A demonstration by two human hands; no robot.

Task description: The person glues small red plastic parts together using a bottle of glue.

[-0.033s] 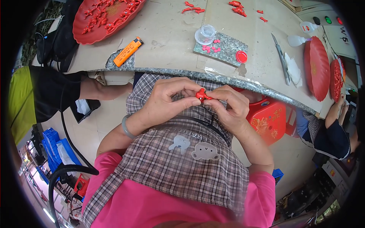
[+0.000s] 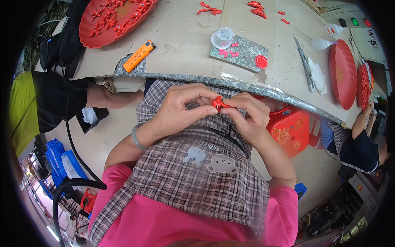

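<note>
A small glossy red figurine (image 2: 218, 103) is pinched between my two hands, above my lap and just off the table's near edge. My left hand (image 2: 184, 103) grips its left side between thumb and forefinger. From the other side, the thumb and forefinger of my right hand (image 2: 250, 114) close on its right end. The fingertips cover part of the figurine, so its full shape is hidden. Beyond my hands, a speckled stone slab (image 2: 247, 48) carries several pink bits (image 2: 224, 52), a small clear cup (image 2: 223, 38) and a red cap (image 2: 261, 61).
A red plate (image 2: 92, 39) full of red figurines sits at the far left, near an orange lighter (image 2: 138, 56). Loose red pieces (image 2: 258, 11) lie farther back. Tweezers (image 2: 305, 66), white tissue (image 2: 317, 76) and another red plate (image 2: 343, 78) are at right. Other people sit on both sides.
</note>
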